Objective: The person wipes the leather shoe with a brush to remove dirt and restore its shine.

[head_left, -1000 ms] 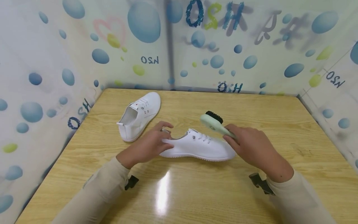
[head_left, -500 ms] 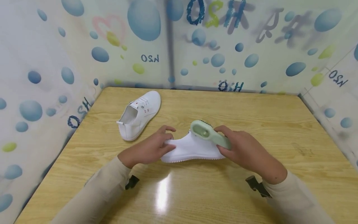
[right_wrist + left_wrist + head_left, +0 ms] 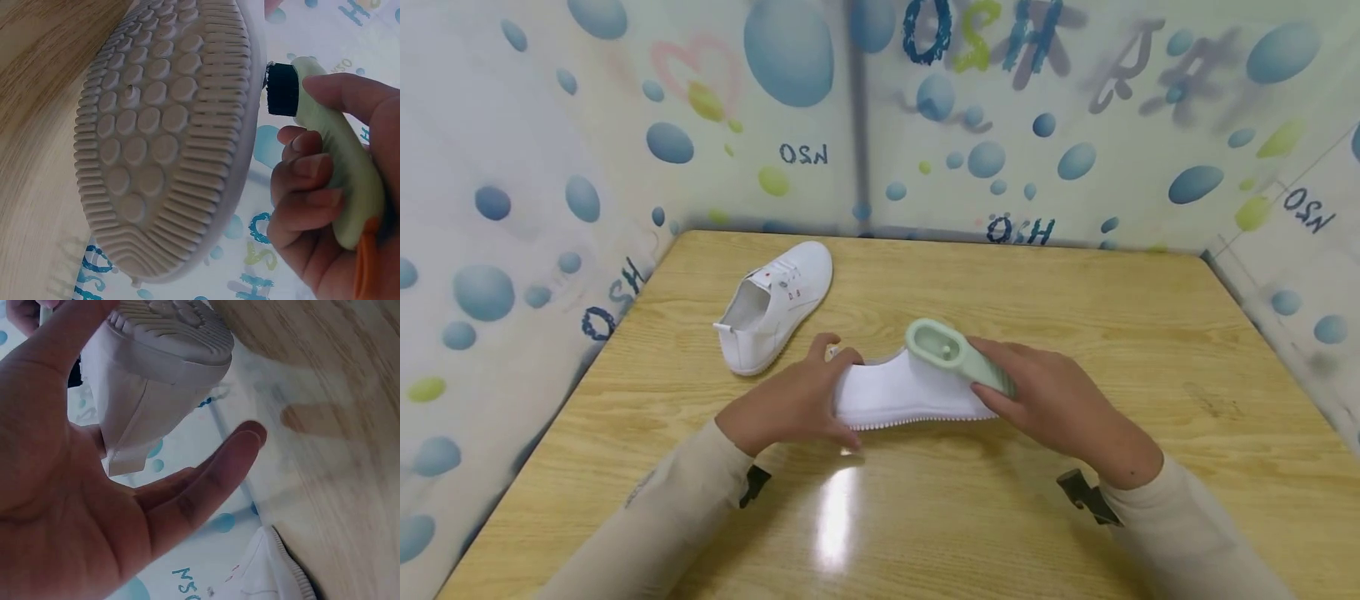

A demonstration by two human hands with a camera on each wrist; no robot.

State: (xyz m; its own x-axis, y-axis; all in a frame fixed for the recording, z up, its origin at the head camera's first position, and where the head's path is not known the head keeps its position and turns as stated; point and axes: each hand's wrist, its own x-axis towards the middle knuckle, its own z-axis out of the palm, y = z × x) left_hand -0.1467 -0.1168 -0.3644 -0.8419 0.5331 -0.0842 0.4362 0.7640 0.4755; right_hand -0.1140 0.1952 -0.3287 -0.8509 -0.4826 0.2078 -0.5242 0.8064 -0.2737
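In the head view, my left hand point(image 3: 801, 404) grips a white lace-up shoe point(image 3: 902, 396) by its heel, thumb down by the sole and a finger at the collar. The left wrist view shows two other fingers stretched out, off the heel point(image 3: 150, 381). The shoe is lifted off the table, its toe to the right, and its studded sole point(image 3: 156, 131) faces the right wrist camera. My right hand point(image 3: 1052, 400) holds a pale green brush point(image 3: 958, 354) by the handle. Its dark bristles point(image 3: 282, 89) meet the upper near the laces, which the brush head hides in the head view.
The matching white shoe point(image 3: 775, 308) stands on the wooden table point(image 3: 1075, 292) at the back left, toe pointing away. Patterned walls point(image 3: 985, 125) close off the back and both sides. An orange loop point(image 3: 367, 262) hangs from the brush handle.
The brush has come down and left from above the shoe onto its upper. My left thumb has shifted from the shoe's side down to the sole edge. The other shoe stays put.
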